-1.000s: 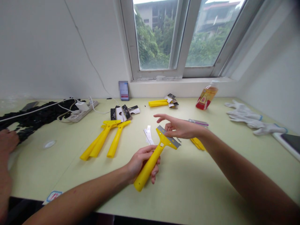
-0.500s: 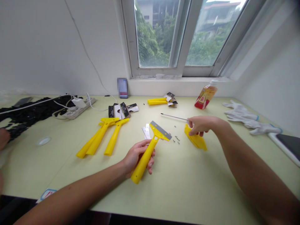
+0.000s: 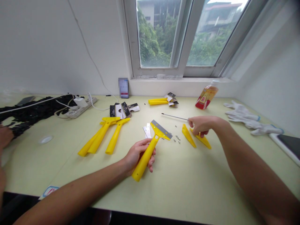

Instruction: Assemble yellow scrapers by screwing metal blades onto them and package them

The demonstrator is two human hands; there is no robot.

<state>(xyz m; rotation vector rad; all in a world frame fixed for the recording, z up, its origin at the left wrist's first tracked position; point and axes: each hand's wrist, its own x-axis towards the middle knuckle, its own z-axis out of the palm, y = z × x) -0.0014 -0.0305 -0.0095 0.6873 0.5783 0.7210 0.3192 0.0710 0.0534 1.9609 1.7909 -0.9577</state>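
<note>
My left hand is closed around the yellow handle of a scraper, whose grey blade points up and away. My right hand reaches down with bent fingers on a yellow cover piece, partly hiding it. A second yellow cover piece lies just left of it, apart. A screwdriver shows its thin shaft; its handle end is hidden behind my right hand, and I cannot tell if it is held. Several small screws and loose metal blades lie near the scraper head.
Several yellow scraper handles lie at left, near black-and-white card packaging. More yellow handles lie at the back. A drink bottle, white gloves, a phone and a power strip surround the work area. Another person's hand is at far left.
The two yellow cover pieces, together before, are now apart: one lies to the left, the other has shifted right with my right hand. My left hand keeps the scraper in place.
</note>
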